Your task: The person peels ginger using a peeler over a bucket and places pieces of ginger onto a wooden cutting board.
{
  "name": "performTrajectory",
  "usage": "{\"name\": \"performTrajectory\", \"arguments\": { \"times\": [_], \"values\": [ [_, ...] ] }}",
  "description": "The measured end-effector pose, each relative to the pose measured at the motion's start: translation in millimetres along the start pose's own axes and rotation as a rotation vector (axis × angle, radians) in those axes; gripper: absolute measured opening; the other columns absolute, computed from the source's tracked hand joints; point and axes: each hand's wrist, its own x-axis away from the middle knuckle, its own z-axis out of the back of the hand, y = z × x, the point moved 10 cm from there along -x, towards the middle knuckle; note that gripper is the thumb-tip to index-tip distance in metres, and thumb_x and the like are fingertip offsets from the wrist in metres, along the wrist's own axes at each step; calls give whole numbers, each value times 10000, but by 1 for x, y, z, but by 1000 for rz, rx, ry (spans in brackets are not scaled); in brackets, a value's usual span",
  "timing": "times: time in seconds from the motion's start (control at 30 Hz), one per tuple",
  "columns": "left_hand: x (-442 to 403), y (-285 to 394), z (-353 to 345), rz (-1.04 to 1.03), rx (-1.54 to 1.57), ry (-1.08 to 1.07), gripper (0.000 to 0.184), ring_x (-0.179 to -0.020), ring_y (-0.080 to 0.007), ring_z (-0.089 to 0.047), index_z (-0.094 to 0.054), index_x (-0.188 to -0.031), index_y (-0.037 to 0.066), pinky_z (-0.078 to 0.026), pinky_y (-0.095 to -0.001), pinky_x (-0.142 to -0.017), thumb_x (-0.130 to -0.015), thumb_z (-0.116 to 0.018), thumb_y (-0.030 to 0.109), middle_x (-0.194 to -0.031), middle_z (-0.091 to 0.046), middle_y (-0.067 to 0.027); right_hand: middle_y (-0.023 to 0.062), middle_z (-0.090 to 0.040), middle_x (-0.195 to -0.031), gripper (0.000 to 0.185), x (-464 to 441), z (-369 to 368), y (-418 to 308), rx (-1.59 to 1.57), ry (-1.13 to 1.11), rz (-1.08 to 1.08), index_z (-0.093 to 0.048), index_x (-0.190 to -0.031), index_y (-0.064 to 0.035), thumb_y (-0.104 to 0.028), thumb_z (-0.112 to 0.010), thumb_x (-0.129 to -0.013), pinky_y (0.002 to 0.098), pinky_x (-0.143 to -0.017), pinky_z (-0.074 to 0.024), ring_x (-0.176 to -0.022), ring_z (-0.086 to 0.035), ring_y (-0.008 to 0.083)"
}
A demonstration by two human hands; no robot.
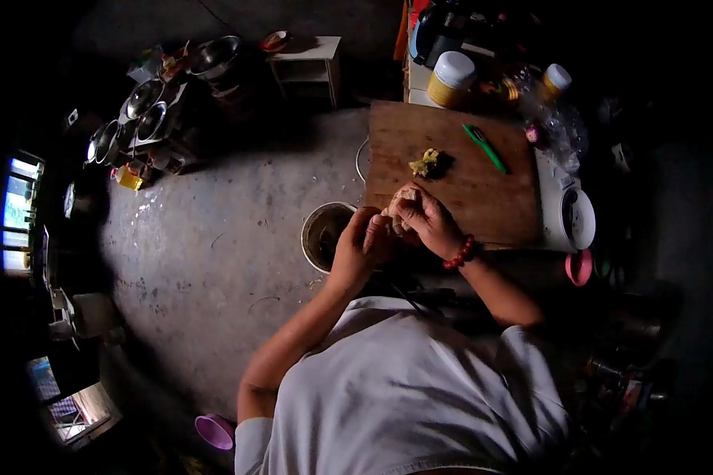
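Note:
My left hand [362, 239] and my right hand [432, 222] are close together, both closed on a knobbly tan piece of ginger root [401, 207]. The fingers cover part of it. The hands are at the near left edge of a brown wooden cutting board [483, 210], with a red bead bracelet on my right wrist. Farther up the board lies a yellowish piece of ginger [425, 163]. Right of that piece rests a green-handled peeler [486, 148]. Below and left of the hands, a bucket [310, 237] stands on the floor, its inside dark.
White-lidded yellow jars [451, 79] stand behind the board, beside a crumpled clear plastic bag [561, 131]. A white bowl [578, 219] and a pink round container [579, 267] are at the right edge. Several metal pots [145, 100] and a small white stand [307, 51] are across the floor.

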Motion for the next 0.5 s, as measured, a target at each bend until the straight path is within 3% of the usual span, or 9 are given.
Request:
{"name": "performTrajectory", "arguments": {
  "times": [0.07,0.2,0.27,0.3,0.37,0.4,0.47,0.5],
  "values": [
    [0,-9,-5,91,92,-40,212,-607,-77,-463,-496,-987,55,-393,-213,-523,-962,-447,259,-720,-472,11,-13,-496,-702,126,5,-5,13,-224,-49,-177,-511,-921,-80,-199,-477,-942,213,-523,-392,-600,-450,51],
    [-1,-23,-12,259,382,-110,205,-613,-73,-443,-506,-956,80,-363,-205,-523,-962,-438,274,-729,-473,18,-18,-482,-646,192,13,-1,23,-357,-51,-319,-514,-908,-94,-280,-479,-941,201,-457,-334,-527,-408,39],
    [0,-34,-26,384,626,-255,234,-749,-74,-511,-509,-1069,76,-432,-210,-643,-951,-461,272,-857,-538,14,-21,-478,-617,252,23,-11,31,-807,-71,-486,-525,-891,-99,-346,-490,-926,185,-447,-309,-475,-390,52],
    [-1,-34,-24,386,619,-259,234,-749,-74,-511,-509,-1069,76,-432,-210,-643,-951,-461,272,-857,-538,14,-9,-478,-596,294,28,-15,41,-993,25,-577,-530,-853,-95,-381,-498,-914,189,-440,-311,-436,-373,67],
    [0,-16,-45,332,750,-518,232,-743,-94,-525,-501,-1090,87,-449,-219,-655,-945,-465,265,-876,-550,0,-4,-480,-598,297,31,-14,36,-1065,-87,-541,-534,-842,-95,-381,-499,-914,197,-443,-319,-438,-381,68],
    [-3,-24,-48,332,742,-530,232,-743,-94,-525,-501,-1090,87,-449,-219,-655,-945,-465,265,-876,-550,0,2,-482,-599,300,33,-15,29,-1130,-204,-508,-538,-830,-96,-382,-499,-914,205,-445,-327,-439,-388,69],
    [-24,-56,-27,300,740,-213,230,-721,-108,-524,-493,-1100,89,-464,-226,-668,-939,-473,252,-875,-556,-23,13,-491,-604,274,32,5,32,-1098,-242,-447,-524,-822,-86,-339,-496,-925,210,-458,-355,-483,-440,74],
    [-27,-62,-27,358,683,-137,202,-724,-113,-523,-483,-1099,72,-429,-231,-611,-942,-451,195,-867,-539,-14,15,-504,-622,244,25,37,40,-764,-106,-269,-518,-820,-80,-300,-503,-923,204,-466,-365,-515,-466,74]
  ]
}}
